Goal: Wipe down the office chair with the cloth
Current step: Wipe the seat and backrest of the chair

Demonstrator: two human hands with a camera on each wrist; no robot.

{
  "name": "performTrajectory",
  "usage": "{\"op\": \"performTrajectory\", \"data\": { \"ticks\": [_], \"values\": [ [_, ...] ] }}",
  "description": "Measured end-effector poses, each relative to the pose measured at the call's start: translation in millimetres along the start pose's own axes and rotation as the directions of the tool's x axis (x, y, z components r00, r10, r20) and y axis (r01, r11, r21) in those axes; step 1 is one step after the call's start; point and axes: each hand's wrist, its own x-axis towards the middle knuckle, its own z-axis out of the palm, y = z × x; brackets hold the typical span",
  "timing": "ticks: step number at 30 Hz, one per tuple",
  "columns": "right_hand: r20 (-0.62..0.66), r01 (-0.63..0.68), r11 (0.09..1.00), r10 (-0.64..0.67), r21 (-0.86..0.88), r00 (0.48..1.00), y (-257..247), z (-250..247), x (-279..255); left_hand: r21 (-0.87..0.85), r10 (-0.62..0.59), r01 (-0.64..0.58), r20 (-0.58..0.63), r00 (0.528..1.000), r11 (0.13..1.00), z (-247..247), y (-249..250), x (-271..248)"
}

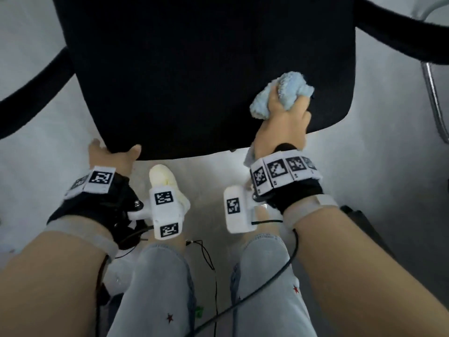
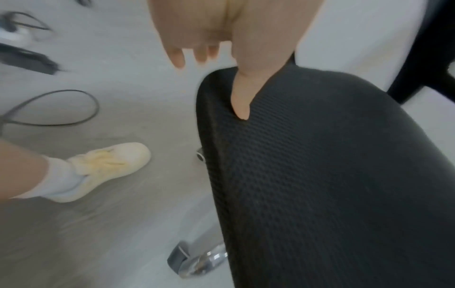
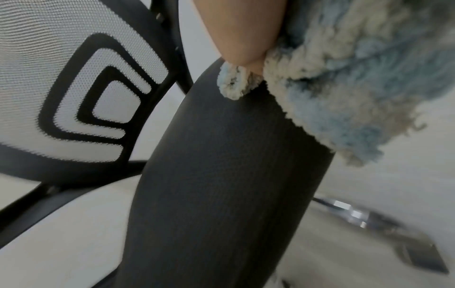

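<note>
Fluffy terry cloth [image 1: 283,93]; matt woven seat [image 1: 194,81]; seemingly chromed, glossy chair base [image 2: 197,261].

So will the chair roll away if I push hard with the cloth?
Probably it would: a caster shows under the chair, so it likely rolls. The left hand grips the seat edge, which should steady it. The cloth looks soft and bunches.

Soft, even indoor light fell without hard shadows; motion blur smeared the wrist views, and wide-angle distortion bent edges.
</note>
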Motion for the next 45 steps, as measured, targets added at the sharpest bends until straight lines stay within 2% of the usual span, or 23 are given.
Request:
{"op": "performTrajectory", "data": {
  "ticks": [2,4,6,8,10,12,14,16,18,20,23,24,26,28,29,32,36,38,40,42,43,44,45],
  "values": [
    [0.092,0.211,0.977,-0.207,-0.038,0.974,-30,21,-23,-0.002,-0.006,0.006,0.055,0.998,1.000,-8,-8,3],
    [0.202,0.449,0.891,-0.427,-0.074,0.881,-44,32,-36,0.056,0.022,-0.026,0.069,0.997,0.998,-14,-8,9],
    [0.217,0.574,0.807,-0.541,-0.137,0.813,-35,28,-28,0.092,0.028,-0.036,0.087,0.996,0.995,-19,-3,15],
    [0.122,0.474,0.863,-0.459,-0.173,0.880,-14,9,-4,0.104,0.020,-0.032,0.111,0.994,0.994,-23,-1,22],
    [-0.030,0.232,0.972,-0.233,-0.029,0.972,13,-17,23,0.133,0.017,-0.035,0.134,0.991,0.991,-23,2,26],
    [-0.154,0.076,0.993,-0.062,0.089,0.986,28,-37,40,0.148,0.001,-0.023,0.146,0.989,0.989,-19,4,29],
    [-0.171,-0.021,1.000,0.016,-0.024,0.985,21,-33,42,0.171,0.008,-0.034,0.147,0.989,0.985,-15,3,30],
    [-0.102,-0.028,0.990,0.014,-0.137,0.995,-10,-9,29,0.173,0.033,-0.059,0.150,0.988,0.983,-11,1,31],
    [0.078,0.155,0.976,-0.144,-0.156,0.986,-50,22,0,0.172,0.055,-0.083,0.159,0.986,0.982,-10,-2,33],
    [0.243,0.411,0.895,-0.366,-0.174,0.899,-78,45,-29,0.174,0.061,-0.088,0.156,0.986,0.981,-12,-5,36],
    [0.442,0.731,0.656,-0.608,-0.187,0.659,-82,50,-35,0.159,0.054,-0.079,0.158,0.986,0.984,-14,-6,41],
    [0.417,0.749,0.628,-0.634,-0.214,0.651,-74,44,-23,0.162,0.047,-0.072,0.158,0.986,0.984,-15,-7,42],
    [0.301,0.639,0.714,-0.565,-0.288,0.768,-54,20,3,0.171,0.024,-0.052,0.164,0.986,0.984,-14,-9,45],
    [0.126,0.409,0.872,-0.390,-0.267,0.912,-21,-13,31,0.171,0.000,-0.031,0.178,0.984,0.985,-12,-7,44],
    [0.043,0.309,0.911,-0.310,-0.274,0.950,-5,-31,39,0.168,-0.010,-0.021,0.181,0.984,0.986,-11,-6,42],
    [-0.102,0.123,0.935,-0.165,-0.332,0.981,24,-56,53,0.167,0.010,-0.035,0.152,0.988,0.985,-9,-1,33],
    [-0.043,-0.048,0.958,0.037,-0.283,0.998,-12,-21,47,0.093,0.134,-0.140,0.073,0.988,0.986,-5,12,14],
    [0.073,0.160,0.949,-0.145,-0.271,0.987,-43,5,20,0.138,0.143,-0.158,0.109,0.984,0.978,-4,28,5],
    [0.234,0.509,0.824,-0.459,-0.248,0.857,-63,22,-9,0.183,0.132,-0.155,0.132,0.982,0.971,0,45,1],
    [0.321,0.678,0.702,-0.605,-0.216,0.729,-67,22,-13,0.206,0.166,-0.188,0.118,0.979,0.960,6,62,-1],
    [0.323,0.705,0.667,-0.629,-0.243,0.707,-61,17,-1,0.230,0.199,-0.221,0.117,0.973,0.948,10,69,-1],
    [0.305,0.688,0.666,-0.617,-0.289,0.725,-55,10,12,0.261,0.224,-0.249,0.121,0.967,0.933,14,76,0],
    [0.262,0.626,0.703,-0.568,-0.338,0.780,-46,-1,27,0.294,0.235,-0.263,0.126,0.964,0.919,18,82,1]
  ]
}}
